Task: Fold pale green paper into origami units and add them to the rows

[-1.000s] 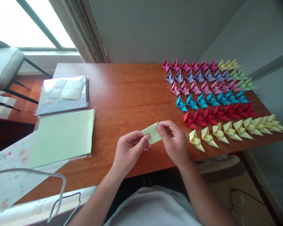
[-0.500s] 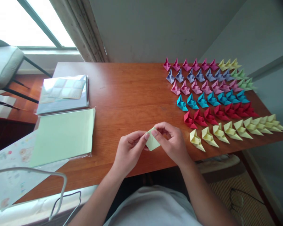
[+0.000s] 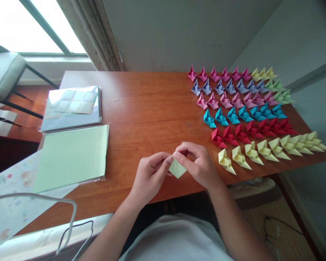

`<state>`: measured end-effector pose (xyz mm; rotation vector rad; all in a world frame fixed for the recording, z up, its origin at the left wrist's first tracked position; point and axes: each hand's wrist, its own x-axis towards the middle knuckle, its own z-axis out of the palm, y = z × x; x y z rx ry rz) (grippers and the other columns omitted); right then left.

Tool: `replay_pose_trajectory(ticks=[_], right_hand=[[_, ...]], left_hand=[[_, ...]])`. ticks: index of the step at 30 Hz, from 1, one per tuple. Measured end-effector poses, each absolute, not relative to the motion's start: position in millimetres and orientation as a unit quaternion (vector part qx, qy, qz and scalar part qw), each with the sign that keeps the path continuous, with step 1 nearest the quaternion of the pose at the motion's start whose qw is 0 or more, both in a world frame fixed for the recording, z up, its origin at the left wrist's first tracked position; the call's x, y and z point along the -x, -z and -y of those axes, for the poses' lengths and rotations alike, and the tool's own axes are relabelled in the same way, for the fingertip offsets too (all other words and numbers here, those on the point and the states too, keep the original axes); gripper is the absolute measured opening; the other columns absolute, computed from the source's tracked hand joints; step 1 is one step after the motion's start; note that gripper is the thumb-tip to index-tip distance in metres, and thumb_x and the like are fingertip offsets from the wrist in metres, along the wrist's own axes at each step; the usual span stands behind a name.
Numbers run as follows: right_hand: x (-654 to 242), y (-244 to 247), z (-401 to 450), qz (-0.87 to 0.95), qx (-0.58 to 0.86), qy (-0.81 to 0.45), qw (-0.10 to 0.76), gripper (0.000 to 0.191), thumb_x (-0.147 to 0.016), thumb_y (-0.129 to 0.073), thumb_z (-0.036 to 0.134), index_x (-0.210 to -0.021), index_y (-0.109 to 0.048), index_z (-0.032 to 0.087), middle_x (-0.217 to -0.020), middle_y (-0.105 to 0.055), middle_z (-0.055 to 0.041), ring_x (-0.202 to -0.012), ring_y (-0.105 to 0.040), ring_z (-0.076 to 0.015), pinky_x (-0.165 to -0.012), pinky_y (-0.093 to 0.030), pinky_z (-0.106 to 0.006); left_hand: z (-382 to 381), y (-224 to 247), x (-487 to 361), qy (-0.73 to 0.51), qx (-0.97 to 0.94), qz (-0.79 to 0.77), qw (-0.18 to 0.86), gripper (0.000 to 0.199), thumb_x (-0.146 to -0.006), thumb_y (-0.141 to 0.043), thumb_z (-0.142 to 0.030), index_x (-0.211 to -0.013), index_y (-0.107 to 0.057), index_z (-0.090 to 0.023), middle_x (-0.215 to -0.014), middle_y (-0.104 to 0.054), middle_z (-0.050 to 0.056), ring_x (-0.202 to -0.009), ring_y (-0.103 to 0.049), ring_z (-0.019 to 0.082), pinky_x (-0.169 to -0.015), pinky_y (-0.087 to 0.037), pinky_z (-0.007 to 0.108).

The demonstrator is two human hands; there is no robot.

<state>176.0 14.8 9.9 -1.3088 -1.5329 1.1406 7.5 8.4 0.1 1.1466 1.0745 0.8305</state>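
A small pale green folded paper [image 3: 177, 169] hangs between my hands over the wooden table's front part. My left hand [image 3: 152, 174] pinches its upper left side between thumb and fingers. At its top, my right hand [image 3: 196, 163] grips it, thumb in front and fingers curled behind. A centre crease runs down the paper to its lower corner. To the right stand rows of folded paper pieces: pale yellow [image 3: 239, 158] nearest, then red [image 3: 229, 136], blue [image 3: 221, 117], pink [image 3: 213, 102], lilac [image 3: 207, 88] and magenta [image 3: 203, 74].
On the left of the table [image 3: 141, 105] lie a stack of light green paper [image 3: 72, 156] and a wrapped pack [image 3: 70, 121] with a card on it. A printed sheet [image 3: 16, 195] and a grey metal bar [image 3: 43, 196] are at the lower left. A chair [image 3: 8, 76] stands beyond.
The green paper has turned slightly and sits a little lower and to the right, its lower corner pointing down. Both hands still pinch it, close together.
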Motion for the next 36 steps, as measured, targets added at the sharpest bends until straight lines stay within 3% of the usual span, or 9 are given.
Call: replay_pose_trajectory(ticks=[11, 24, 32, 36], right_hand=[[-176.4, -5.1, -14.8, 0.609, 0.526, -0.428, 0.412, 0.018, -0.094, -0.064, 0.030, -0.079, -0.066, 0.020, -0.075, -0.063, 0.0003, -0.069, -0.057, -0.0143, -0.062, -0.044, -0.027], [-169.7, 0.6, -13.3, 0.580, 0.521, -0.396, 0.485, 0.014, -0.093, -0.066, 0.028, -0.081, -0.066, 0.022, -0.076, -0.064, 0.0012, -0.070, -0.058, -0.0137, -0.065, -0.045, -0.027], [-165.7, 0.0, -15.3, 0.561, 0.529, -0.376, 0.514, 0.012, -0.093, -0.067, 0.029, -0.083, -0.068, 0.023, -0.077, -0.064, 0.0011, -0.071, -0.059, -0.0138, -0.065, -0.047, -0.026], [-168.0, 2.1, -16.3, 0.545, 0.519, -0.432, 0.496, 0.013, -0.094, -0.065, 0.036, -0.095, -0.070, 0.024, -0.090, -0.072, -0.0010, -0.082, -0.067, -0.0164, -0.072, -0.052, -0.027]], left_hand=[[-8.2, 3.2, -8.9, -0.370, -0.497, -0.477, 0.623, 0.028, -0.094, -0.063, -0.041, -0.091, -0.075, -0.015, -0.070, -0.066, 0.001, -0.059, -0.062, 0.012, -0.056, -0.059, 0.022], [-11.6, -1.6, -8.9, -0.376, -0.420, -0.464, 0.683, 0.024, -0.082, -0.078, -0.034, -0.077, -0.068, -0.013, -0.063, -0.068, 0.000, -0.058, -0.064, 0.010, -0.055, -0.054, 0.017], [-9.9, 0.3, -10.1, -0.370, -0.412, -0.463, 0.692, 0.021, -0.078, -0.081, -0.030, -0.080, -0.069, -0.012, -0.067, -0.073, 0.003, -0.062, -0.069, 0.012, -0.057, -0.054, 0.018], [-10.8, 0.3, -9.4, -0.395, -0.403, -0.473, 0.677, 0.020, -0.079, -0.080, -0.030, -0.081, -0.070, -0.013, -0.068, -0.072, 0.001, -0.060, -0.068, 0.011, -0.056, -0.054, 0.017]])
